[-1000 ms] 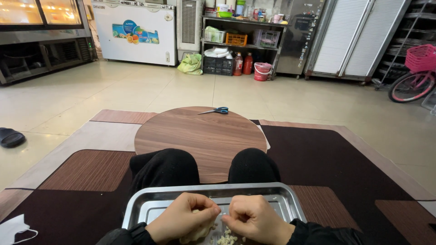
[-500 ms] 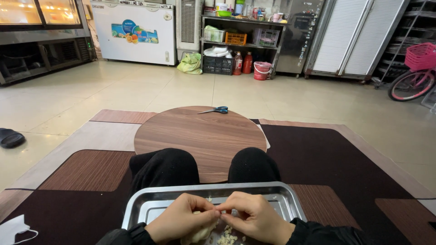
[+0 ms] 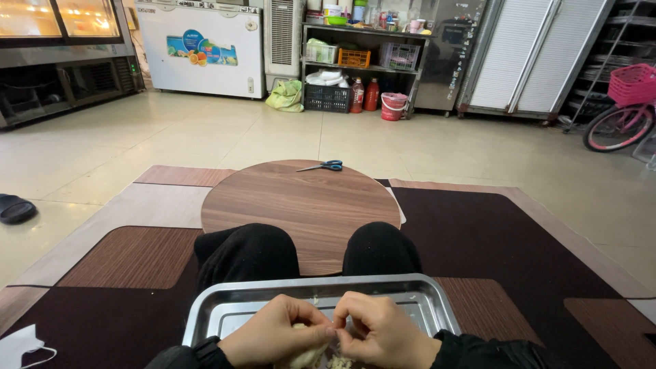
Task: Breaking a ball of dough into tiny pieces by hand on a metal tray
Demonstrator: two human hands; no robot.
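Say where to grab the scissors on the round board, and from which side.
Take the scissors by the blue handle loops, at their right end on the far edge of the round wooden board. They lie flat with the blades pointing left, so probably come from above and the right, away from the tips. Both the left hand and the right hand are busy over the metal tray.

The person wears black long sleeves that end at the wrists, leaving the bare left hand (image 3: 277,335) and bare right hand (image 3: 386,333) uncovered. Black trousers of a soft, slightly fuzzy fabric cover both knees. No rings or gloves show on either hand.
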